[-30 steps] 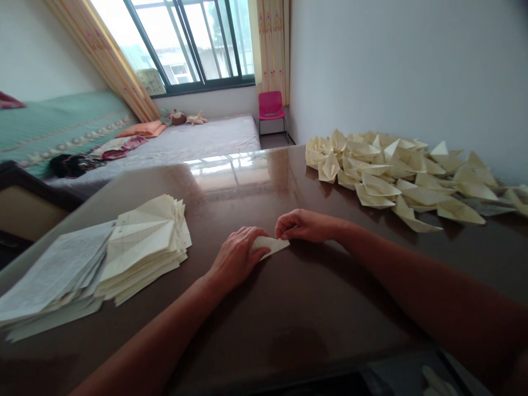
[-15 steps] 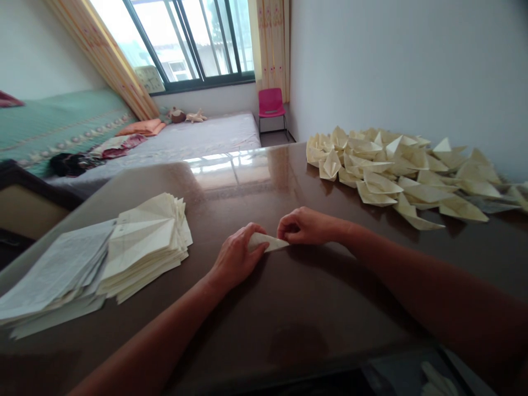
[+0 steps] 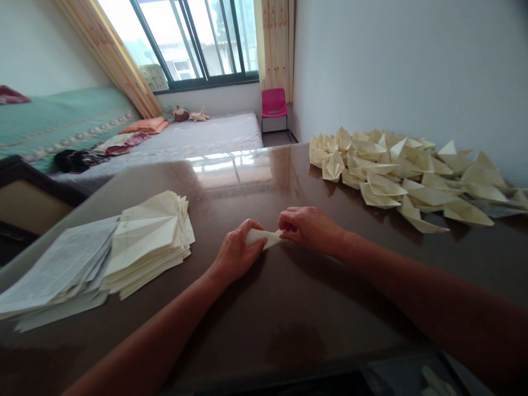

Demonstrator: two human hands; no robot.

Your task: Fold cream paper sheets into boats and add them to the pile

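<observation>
My left grip [image 3: 237, 247] clasps the paper [image 3: 256, 237] | my right grip [image 3: 308, 226] pinches its tip [image 3: 275, 237] | flatter a moment ago, it now bends upward | shaping seems unfinished

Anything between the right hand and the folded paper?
Nothing visible: the right hand touches the folded paper at its right tip; the left hand holds the other end. The paper stack and paper boats lie off to the sides.

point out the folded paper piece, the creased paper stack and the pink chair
Folded paper piece [image 3: 271, 238], head view, its middle.
Creased paper stack [image 3: 145, 234], head view, top sheet.
Pink chair [image 3: 274, 101], head view, backrest.
</observation>
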